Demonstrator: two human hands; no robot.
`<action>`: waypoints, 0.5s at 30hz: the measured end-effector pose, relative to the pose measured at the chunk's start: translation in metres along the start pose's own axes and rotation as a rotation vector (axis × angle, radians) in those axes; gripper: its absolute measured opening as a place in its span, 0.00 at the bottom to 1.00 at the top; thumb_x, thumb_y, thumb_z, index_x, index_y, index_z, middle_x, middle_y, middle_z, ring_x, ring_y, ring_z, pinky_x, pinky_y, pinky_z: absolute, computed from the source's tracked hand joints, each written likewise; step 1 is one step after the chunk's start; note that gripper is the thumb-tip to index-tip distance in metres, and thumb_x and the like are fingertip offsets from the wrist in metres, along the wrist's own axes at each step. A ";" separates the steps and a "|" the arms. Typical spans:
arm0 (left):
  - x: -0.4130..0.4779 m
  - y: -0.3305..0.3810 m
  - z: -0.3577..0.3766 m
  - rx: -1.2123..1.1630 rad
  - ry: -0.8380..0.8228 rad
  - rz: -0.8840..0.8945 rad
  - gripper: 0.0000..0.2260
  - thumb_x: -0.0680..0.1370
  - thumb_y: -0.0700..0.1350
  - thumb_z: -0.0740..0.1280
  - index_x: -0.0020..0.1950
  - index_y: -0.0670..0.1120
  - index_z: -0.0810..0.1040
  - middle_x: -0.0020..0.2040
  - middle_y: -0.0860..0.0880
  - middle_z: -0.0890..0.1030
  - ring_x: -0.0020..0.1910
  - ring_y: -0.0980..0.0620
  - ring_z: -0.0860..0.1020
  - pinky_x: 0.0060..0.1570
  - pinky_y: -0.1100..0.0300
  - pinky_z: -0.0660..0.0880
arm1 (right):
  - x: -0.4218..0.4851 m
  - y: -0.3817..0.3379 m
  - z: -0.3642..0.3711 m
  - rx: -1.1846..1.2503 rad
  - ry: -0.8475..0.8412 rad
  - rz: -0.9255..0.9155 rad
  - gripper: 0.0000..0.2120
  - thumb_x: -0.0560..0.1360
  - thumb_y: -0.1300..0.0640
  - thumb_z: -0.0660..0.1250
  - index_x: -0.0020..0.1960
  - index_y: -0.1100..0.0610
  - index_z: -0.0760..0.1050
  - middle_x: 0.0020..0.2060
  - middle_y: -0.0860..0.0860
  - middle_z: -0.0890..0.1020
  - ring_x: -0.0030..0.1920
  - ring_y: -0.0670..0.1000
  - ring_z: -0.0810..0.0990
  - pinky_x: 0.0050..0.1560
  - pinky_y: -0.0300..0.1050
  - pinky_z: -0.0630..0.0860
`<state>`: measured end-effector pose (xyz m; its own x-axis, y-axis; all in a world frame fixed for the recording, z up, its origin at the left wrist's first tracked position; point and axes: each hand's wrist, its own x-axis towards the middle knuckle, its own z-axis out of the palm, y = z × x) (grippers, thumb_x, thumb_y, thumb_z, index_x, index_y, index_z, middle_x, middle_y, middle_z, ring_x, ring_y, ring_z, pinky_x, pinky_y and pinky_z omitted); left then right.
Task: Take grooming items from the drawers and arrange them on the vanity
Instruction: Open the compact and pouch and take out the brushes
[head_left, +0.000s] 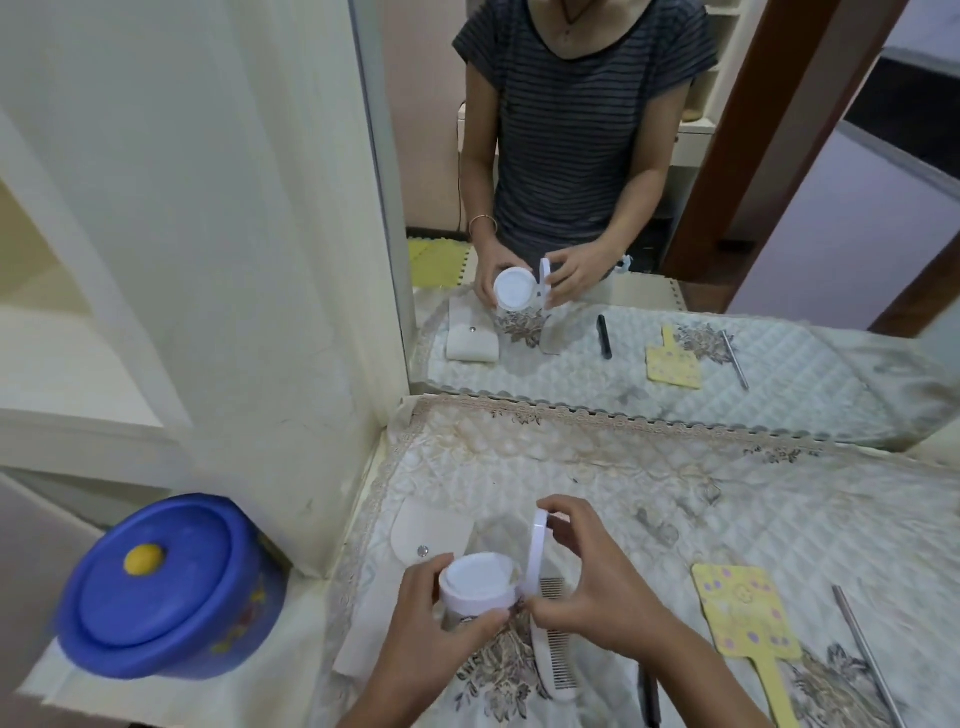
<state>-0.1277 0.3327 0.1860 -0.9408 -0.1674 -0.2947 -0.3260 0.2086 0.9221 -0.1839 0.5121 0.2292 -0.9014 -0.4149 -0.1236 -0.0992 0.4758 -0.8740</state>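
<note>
My left hand (441, 629) grips a white round jar (480, 582) above the near left part of the quilted vanity cloth (675, 499). Its white lid (536, 558) stands on edge beside the jar's rim, pinched by my right hand (592, 577). The jar's flat white inner seal shows. A white comb (553, 649) lies on the cloth under my hands. A white pouch with a snap button (431, 535) lies just behind the jar.
A yellow flat hand mirror (745, 618) and a metal rod (865, 649) lie at the right. A black slim item (649, 696) lies near the front edge. A blue lidded pot (166, 587) sits left on a lower shelf. The wall mirror (675, 208) stands behind.
</note>
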 end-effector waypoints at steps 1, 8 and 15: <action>-0.001 -0.001 -0.002 -0.001 -0.023 0.015 0.27 0.58 0.55 0.77 0.51 0.60 0.67 0.56 0.61 0.69 0.57 0.59 0.71 0.45 0.72 0.70 | 0.000 -0.001 -0.002 0.022 -0.024 0.004 0.34 0.59 0.49 0.72 0.60 0.39 0.59 0.61 0.36 0.65 0.66 0.36 0.66 0.60 0.29 0.67; 0.003 0.001 -0.015 -0.097 -0.385 -0.130 0.32 0.55 0.60 0.76 0.57 0.58 0.73 0.56 0.55 0.79 0.54 0.61 0.77 0.51 0.64 0.75 | -0.003 -0.003 -0.011 0.308 -0.100 0.047 0.32 0.65 0.69 0.71 0.60 0.46 0.62 0.55 0.47 0.74 0.58 0.41 0.76 0.47 0.41 0.76; 0.000 -0.009 -0.008 0.233 0.040 0.017 0.28 0.51 0.59 0.76 0.47 0.56 0.70 0.48 0.57 0.71 0.49 0.57 0.73 0.43 0.65 0.71 | -0.007 0.031 0.011 0.342 -0.048 0.125 0.32 0.69 0.58 0.70 0.63 0.35 0.59 0.64 0.38 0.68 0.65 0.40 0.71 0.60 0.35 0.72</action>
<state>-0.1243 0.3229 0.1798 -0.9434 -0.1995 -0.2650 -0.3271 0.4280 0.8425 -0.1761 0.5213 0.1978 -0.8762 -0.4095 -0.2541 0.1644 0.2416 -0.9563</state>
